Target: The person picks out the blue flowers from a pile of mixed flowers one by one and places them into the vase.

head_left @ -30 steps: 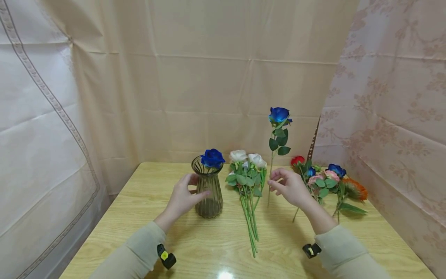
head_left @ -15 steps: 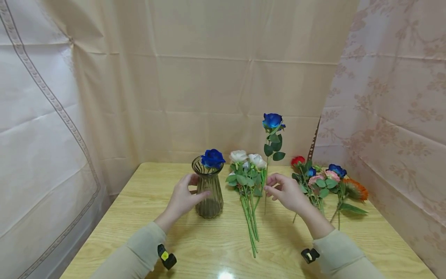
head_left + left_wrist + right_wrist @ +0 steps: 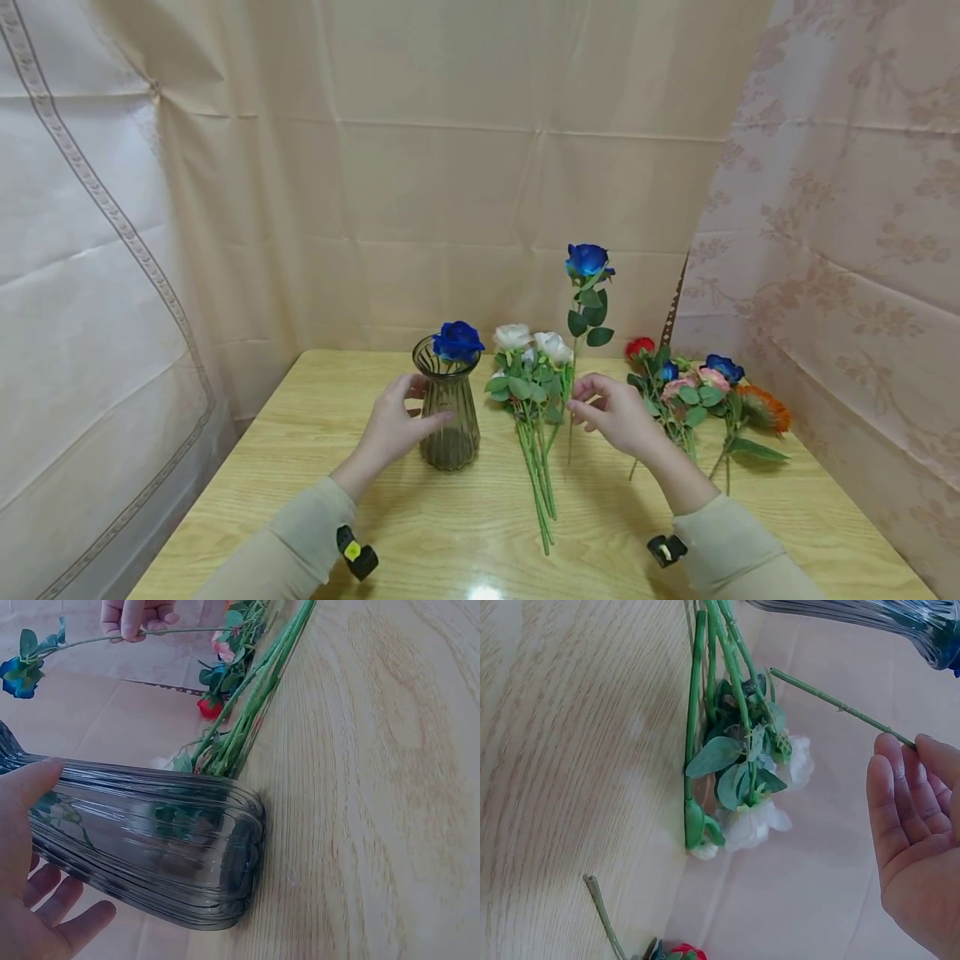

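A ribbed smoky glass vase (image 3: 450, 421) stands upright on the table, with one blue rose (image 3: 458, 342) showing above its rim. My left hand (image 3: 393, 421) holds the vase from its left side, thumb across the front and fingers behind. In the left wrist view, the thumb lies along the glass (image 3: 150, 840) and the fingertips spread below it. Between thumb and fingertips, my right hand (image 3: 611, 410) pinches the stem of a second blue rose (image 3: 587, 261), held upright with the bloom on top. The right wrist view shows the bare lower stem (image 3: 832, 701) beyond the fingers.
White roses (image 3: 553, 346) with long green stems lie on the wooden table (image 3: 300, 467) between the vase and my right hand. Further right lie a red rose (image 3: 640, 347), pink flowers (image 3: 712, 379), more blue roses and an orange flower (image 3: 765, 408). Curtains (image 3: 450, 183) hang behind.
My right hand has carried the upright blue rose slightly left and down, then stayed almost still over the last half second. The left hand and the vase have kept their place.
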Demonstrator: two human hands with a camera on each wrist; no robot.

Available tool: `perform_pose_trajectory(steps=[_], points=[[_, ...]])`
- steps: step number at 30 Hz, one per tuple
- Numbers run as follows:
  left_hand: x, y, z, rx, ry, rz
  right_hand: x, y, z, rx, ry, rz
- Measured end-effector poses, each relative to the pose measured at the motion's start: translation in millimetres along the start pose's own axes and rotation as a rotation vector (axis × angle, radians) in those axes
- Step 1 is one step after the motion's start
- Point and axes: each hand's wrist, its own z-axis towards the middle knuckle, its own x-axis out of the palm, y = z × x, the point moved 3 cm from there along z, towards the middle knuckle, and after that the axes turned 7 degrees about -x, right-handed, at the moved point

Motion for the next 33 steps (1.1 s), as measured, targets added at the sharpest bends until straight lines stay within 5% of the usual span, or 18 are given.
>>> perform_pose_trajectory(steps=[11, 18, 26, 33], points=[[-6.8, -2.5, -7.2, 0.001, -0.043, 0.023, 0.8, 3.2, -0.1, 0.007, -0.001, -0.009], [-9.7, -3.6, -14.4, 0.121, -0.090, 0.065, 3.4, 4.3, 0.7, 0.002, 0.015, -0.011], [1.4, -14.1, -22.4, 0.273, -0.006, -0.003, 1.7, 5.0, 0.3, -0.001, 0.008, -0.016], [16.5, -25.7, -28.2, 0.287, 0.099, -0.065, 2.8, 1.9, -1.6, -0.010, 0.016, -0.011]])
